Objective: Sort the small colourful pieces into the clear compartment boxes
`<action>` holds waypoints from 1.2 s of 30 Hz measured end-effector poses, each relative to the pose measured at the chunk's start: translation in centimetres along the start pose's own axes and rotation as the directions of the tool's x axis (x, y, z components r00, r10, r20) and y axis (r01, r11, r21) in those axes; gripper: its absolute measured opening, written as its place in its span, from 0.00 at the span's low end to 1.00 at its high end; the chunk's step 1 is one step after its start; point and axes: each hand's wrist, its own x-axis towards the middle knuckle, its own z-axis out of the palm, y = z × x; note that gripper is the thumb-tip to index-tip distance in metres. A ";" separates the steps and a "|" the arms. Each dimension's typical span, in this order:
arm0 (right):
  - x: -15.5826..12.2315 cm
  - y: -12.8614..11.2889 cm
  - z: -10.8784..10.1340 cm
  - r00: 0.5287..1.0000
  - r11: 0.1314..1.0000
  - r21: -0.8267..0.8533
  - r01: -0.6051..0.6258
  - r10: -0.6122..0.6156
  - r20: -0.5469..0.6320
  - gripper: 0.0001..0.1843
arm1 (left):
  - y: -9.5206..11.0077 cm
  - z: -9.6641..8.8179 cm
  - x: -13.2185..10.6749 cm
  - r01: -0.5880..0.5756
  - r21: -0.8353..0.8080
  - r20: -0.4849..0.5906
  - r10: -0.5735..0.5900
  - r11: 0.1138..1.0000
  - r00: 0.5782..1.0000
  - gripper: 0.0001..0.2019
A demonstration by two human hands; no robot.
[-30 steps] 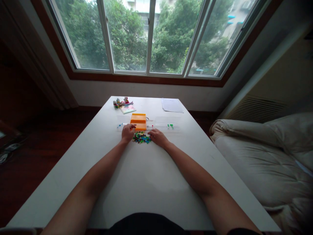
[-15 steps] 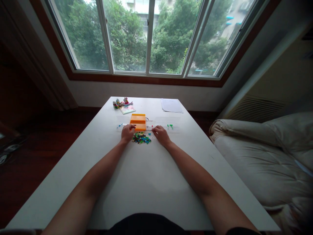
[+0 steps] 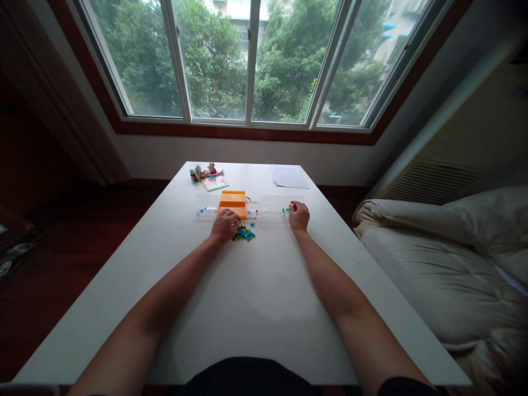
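Note:
A pile of small coloured pieces lies on the white table. My left hand is over the pile's left side, its fingers bent together at the pieces; whether a piece is between them I cannot make out. Just behind it stands an orange box, open, with its lid part raised at the back. My right hand is over the clear tray on the right, thumb and fingers pinched beside a few green pieces. What the pinch holds is too small to tell. Blue pieces lie in the left clear tray.
Small toy figures and a coloured card sit at the table's back left. White paper sheets lie at the back right. A beige sofa stands along the right side, and a window is beyond the table.
My right hand has moved right, from near the orange box to the green pieces. My left hand has shifted right and nearer, from the box's front edge onto the pile.

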 end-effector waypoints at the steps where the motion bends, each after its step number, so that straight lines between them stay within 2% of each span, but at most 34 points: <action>1: -0.2 -0.1 0.1 1.000 1.000 0.003 0.005 -0.005 0.007 0.12 | 0.5 0.2 0.0 -0.034 0.001 0.042 0.034 0.999 0.999 0.10; 6: -1.5 -2.1 0.9 0.990 0.993 0.049 0.109 -0.113 0.084 0.12 | 3.0 1.2 -0.2 -0.208 0.021 0.218 0.199 0.978 0.955 0.17; 11: -2.4 -3.7 0.9 0.967 0.976 0.103 0.191 -0.205 0.150 0.11 | 4.0 1.1 -0.5 -0.252 0.056 0.302 0.224 0.966 0.926 0.19; 17: -2.4 -3.6 0.8 0.970 0.978 0.125 0.169 -0.188 0.157 0.10 | 3.4 0.9 -0.6 -0.280 0.022 0.276 0.263 0.960 0.924 0.18; 23: -2.5 -3.6 0.8 0.968 0.977 0.144 0.159 -0.183 0.172 0.10 | 2.7 0.8 -0.4 -0.249 -0.011 0.229 0.245 0.968 0.942 0.15; 31: -2.6 -3.8 0.7 0.964 0.974 0.161 0.157 -0.187 0.187 0.11 | 2.8 0.7 -0.4 -0.255 -0.030 0.216 0.256 0.966 0.942 0.15; 36: -2.6 -3.8 0.7 0.966 0.975 0.171 0.142 -0.174 0.190 0.12 | 2.3 0.8 -0.3 -0.162 -0.019 0.163 0.163 0.987 0.973 0.15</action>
